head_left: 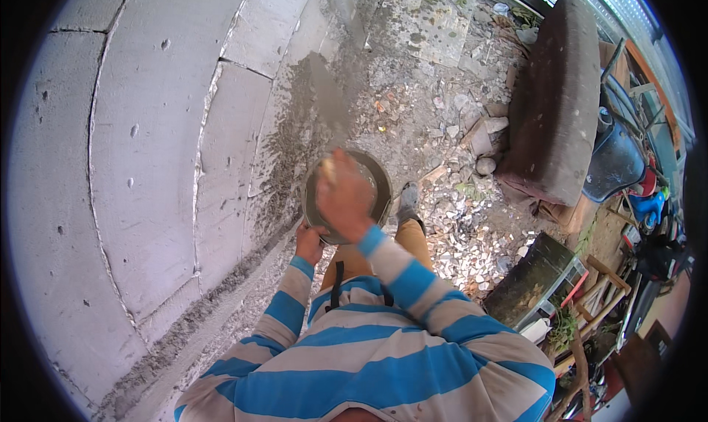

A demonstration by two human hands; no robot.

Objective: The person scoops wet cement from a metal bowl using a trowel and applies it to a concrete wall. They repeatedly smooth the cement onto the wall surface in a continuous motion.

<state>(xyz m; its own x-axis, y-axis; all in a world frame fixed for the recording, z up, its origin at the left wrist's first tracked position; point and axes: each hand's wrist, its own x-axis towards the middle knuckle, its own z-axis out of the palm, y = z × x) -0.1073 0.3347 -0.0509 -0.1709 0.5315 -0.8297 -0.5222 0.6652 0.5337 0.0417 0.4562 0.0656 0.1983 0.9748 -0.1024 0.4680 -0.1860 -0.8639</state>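
Observation:
A round dark metal pan (377, 178) with grey wet mortar in it is held in front of my chest. My left hand (308, 243) grips its near rim from below. My right hand (344, 195) is over the pan, closed around a small yellowish sponge-like lump (328, 173) at its far fingertips. Both sleeves are blue and cream striped. Much of the pan's inside is hidden by my right hand.
A wall of large grey blocks (155, 149) curves along the left, with a wet mortar streak (324, 97) near its base. Rubble and stones (457, 223) cover the ground. A dark slab (553, 105), a blue wheelbarrow (616, 160) and wooden clutter stand at right.

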